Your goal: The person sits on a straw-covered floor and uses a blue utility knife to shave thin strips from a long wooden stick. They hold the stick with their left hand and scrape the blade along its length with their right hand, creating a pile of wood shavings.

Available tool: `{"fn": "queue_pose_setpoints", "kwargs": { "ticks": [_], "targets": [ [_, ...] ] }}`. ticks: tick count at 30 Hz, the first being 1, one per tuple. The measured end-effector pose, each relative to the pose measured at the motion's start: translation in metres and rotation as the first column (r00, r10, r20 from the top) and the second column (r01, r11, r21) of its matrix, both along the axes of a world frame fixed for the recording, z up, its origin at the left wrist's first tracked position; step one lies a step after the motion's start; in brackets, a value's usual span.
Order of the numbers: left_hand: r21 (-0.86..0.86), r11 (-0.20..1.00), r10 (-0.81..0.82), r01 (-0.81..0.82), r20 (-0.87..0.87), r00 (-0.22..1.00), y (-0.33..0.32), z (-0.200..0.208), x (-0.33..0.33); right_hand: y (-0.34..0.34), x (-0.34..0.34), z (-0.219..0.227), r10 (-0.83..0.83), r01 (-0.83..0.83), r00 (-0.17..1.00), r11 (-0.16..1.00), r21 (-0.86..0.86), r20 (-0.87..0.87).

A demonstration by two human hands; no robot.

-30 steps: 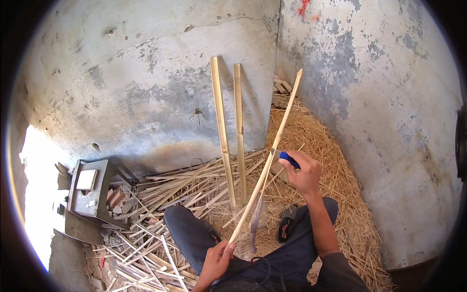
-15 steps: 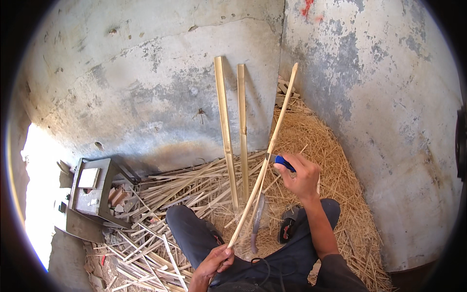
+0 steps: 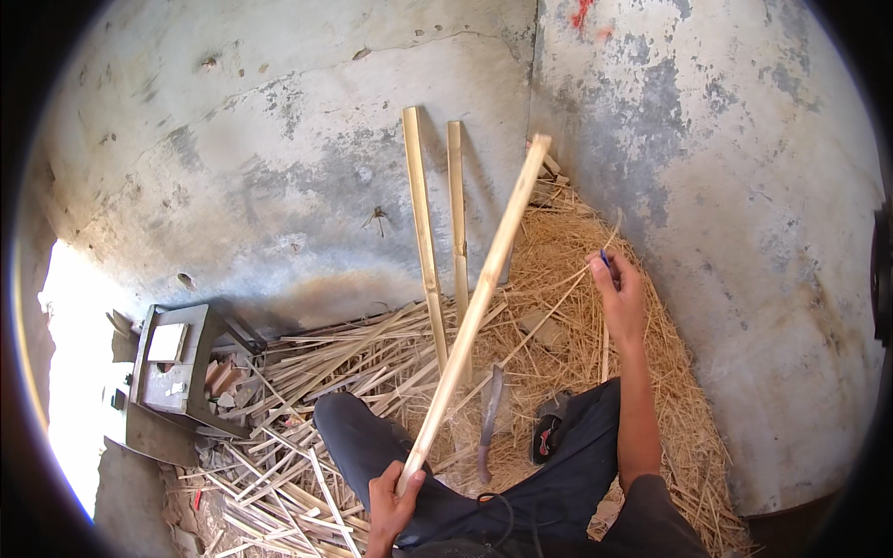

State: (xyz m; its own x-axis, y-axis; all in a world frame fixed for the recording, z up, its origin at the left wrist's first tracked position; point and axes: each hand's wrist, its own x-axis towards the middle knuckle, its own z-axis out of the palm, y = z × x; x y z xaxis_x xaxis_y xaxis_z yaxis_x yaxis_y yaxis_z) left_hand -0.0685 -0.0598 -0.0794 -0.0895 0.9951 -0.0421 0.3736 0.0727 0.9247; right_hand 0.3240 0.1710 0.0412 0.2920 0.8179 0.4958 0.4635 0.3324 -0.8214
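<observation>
My left hand (image 3: 394, 500) grips the lower end of a long, pale bamboo strip (image 3: 473, 321), which slants up to the right with its broad face showing. Off to the right and apart from that strip, my right hand (image 3: 618, 296) is closed on a blue-handled knife (image 3: 605, 257); its blade can hardly be made out. A thin sliver (image 3: 549, 314) runs up to the right hand's fingers, and I cannot tell whether they pinch it. Between my feet lies a large knife (image 3: 490, 414), its handle toward me.
Two split bamboo lengths (image 3: 423, 232) lean against the worn wall (image 3: 307, 167). Loose strips (image 3: 288, 484) cover the floor at left, and a heap of shavings (image 3: 595, 219) fills the right corner. A small metal cabinet-like stand (image 3: 191, 372) stands at far left.
My right hand has moved right and up with the blue-handled knife, away from the bamboo strip. The strip has turned to show its broad face, and its top has shifted left.
</observation>
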Motion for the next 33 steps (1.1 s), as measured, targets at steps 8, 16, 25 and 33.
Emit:
{"fn": "queue_pose_setpoints", "kwargs": {
  "ticks": [8,16,25,33],
  "targets": [
    [0.134,0.99,0.044,-0.053,0.066,0.997,0.048,-0.004,0.035,-0.021,-0.053,-0.014,0.438,-0.435,0.827,0.896,0.092,-0.353],
    [0.19,0.978,-0.061,0.081,-0.111,0.992,0.052,0.021,0.056,-0.01,-0.066,-0.007,0.12,-0.058,0.899,0.986,0.156,-0.422],
    [0.215,0.965,-0.145,0.147,-0.027,0.989,0.064,0.035,0.066,-0.012,-0.06,0.003,0.146,-0.105,0.966,0.976,0.191,-0.215],
    [-0.025,0.919,-0.332,0.394,0.49,0.806,0.065,0.021,0.058,0.015,-0.024,0.008,0.479,-0.473,0.769,0.872,0.127,-0.423]
  ]
}}
